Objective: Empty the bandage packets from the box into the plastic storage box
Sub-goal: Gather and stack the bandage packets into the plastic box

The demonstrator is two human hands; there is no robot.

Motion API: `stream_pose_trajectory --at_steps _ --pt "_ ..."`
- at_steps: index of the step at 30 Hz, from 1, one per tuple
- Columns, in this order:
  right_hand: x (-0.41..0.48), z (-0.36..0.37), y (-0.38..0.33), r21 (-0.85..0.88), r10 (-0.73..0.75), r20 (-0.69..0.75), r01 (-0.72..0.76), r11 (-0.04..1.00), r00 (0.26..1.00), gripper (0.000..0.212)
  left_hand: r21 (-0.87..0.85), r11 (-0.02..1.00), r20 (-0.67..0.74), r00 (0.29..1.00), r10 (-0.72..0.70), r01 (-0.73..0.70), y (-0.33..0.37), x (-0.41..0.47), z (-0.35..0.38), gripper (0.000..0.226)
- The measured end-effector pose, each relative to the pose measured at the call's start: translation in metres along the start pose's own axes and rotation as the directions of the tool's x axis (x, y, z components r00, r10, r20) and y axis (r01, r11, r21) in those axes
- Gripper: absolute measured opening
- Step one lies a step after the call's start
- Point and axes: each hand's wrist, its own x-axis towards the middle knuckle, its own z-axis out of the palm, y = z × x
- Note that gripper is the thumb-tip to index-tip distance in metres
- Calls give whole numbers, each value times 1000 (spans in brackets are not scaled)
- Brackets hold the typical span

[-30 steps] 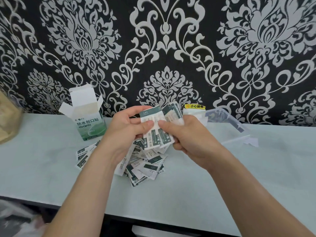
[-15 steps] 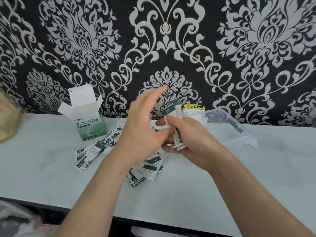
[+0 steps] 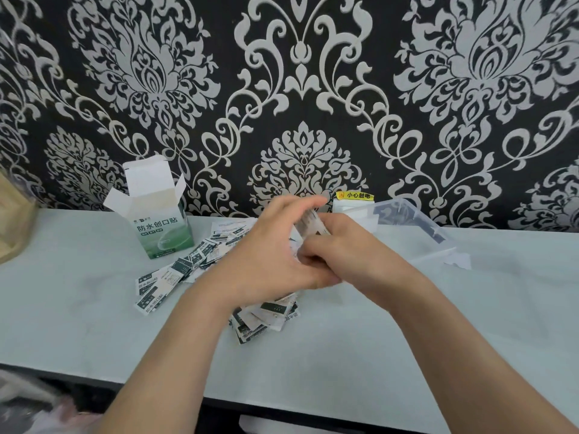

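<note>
A white and green bandage box (image 3: 158,219) stands open and upright at the back left of the table. Many bandage packets (image 3: 175,274) lie scattered in a pile in front of it, partly hidden under my hands. My right hand (image 3: 347,252) grips a small stack of packets (image 3: 310,223) above the pile. My left hand (image 3: 269,255) lies over the stack with fingers loosely extended, touching it. The clear plastic storage box (image 3: 407,223) sits just right of my hands, against the wall.
A yellow warning label (image 3: 355,195) is stuck on a white wall fitting behind the storage box. A brown paper item (image 3: 12,227) sits at the far left. The pale table (image 3: 470,324) ends at a dark front edge near me.
My left hand let go of the stack and swung over it, then came down onto it. The right hand kept its grip and the stack turned edge-on.
</note>
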Motion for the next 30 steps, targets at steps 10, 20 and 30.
stream_pose_trajectory --at_steps 10,20,30 --pt "-15 -10 -16 286 -9 313 -85 954 950 26 -194 977 -472 882 -11 -91 7 8 16 41" --pt "-6 -21 -2 364 -38 -16 42 931 999 19 -676 736 -440 792 -423 18 0 16 10 34" --pt "-9 -29 -6 364 134 -35 -112 925 990 18 -748 663 -368 849 -379 -28 2 18 9 22"
